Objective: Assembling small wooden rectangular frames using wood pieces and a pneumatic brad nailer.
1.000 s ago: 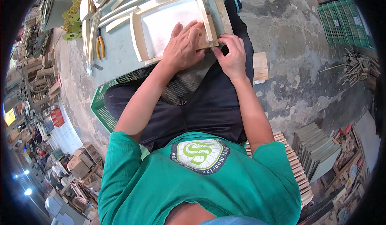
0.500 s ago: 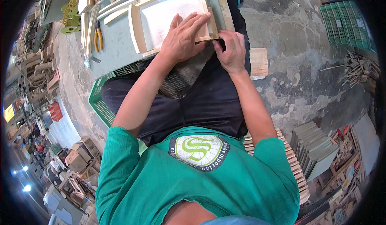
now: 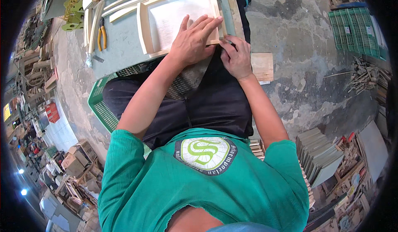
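A shallow light-wood frame (image 3: 143, 29) with a white panel inside lies on the grey-green worktop (image 3: 120, 35) in front of me. My left hand (image 3: 194, 40) rests across its near right corner, fingers stretched out and spread, the index fingertip at the right rail. Its thumb lies along the near rail. At that same corner my right hand (image 3: 237, 58) has its fingers bent and pinched against the frame's outer edge. The fingers hide exactly what is between them there.
Yellow-handled pliers (image 3: 102, 38) and loose wooden strips (image 3: 124, 9) lie left of the frame. A green crate (image 3: 101, 107) stands below the worktop. On the floor to the right are a wooden board (image 3: 262, 66), green crates (image 3: 354, 31) and stacked panels (image 3: 319, 155).
The frame and worktop appear slightly lower and further right in view. My right hand has shifted slightly lower against the corner, its fingers more bent. The left hand keeps its place on the frame.
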Demonstrator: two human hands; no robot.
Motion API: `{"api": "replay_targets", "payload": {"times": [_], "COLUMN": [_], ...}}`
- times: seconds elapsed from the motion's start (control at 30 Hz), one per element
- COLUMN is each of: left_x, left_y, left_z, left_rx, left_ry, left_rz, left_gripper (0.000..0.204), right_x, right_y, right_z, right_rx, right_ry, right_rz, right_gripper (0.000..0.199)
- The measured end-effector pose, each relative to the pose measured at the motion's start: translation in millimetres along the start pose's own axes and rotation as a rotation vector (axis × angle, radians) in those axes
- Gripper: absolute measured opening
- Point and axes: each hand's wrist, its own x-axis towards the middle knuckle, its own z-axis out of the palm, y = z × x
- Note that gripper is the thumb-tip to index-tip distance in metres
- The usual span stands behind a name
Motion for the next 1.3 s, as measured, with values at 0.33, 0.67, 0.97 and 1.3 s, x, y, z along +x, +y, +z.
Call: {"api": "replay_targets", "payload": {"times": [0.33,0.67,0.97,1.3], "left_x": [4,-1,3,5], "left_y": [5,2,3,9], "left_z": [-3,-9,-9,-16], "left_rx": [-0.047,-0.043,-0.040,-0.058], "left_ry": [-0.011,-0.054,-0.016,-0.049], "left_rz": [-0.043,-0.027,0.001,-0.032], "left_gripper": [0.088,0.085,0.087,0.086], "right_x": [21,144,267,304], "right_y": [-4,3,46,23], "right_z": [-19,-33,86,20], "right_rx": [0.052,0.354,-0.350,-0.289], "right_ry": [-0.096,0.082,-0.395,-0.763], "right_rz": [0.042,0.244,-0.123,-0.077], "right_gripper": [0.039,0.014,0.063,0.056]}}
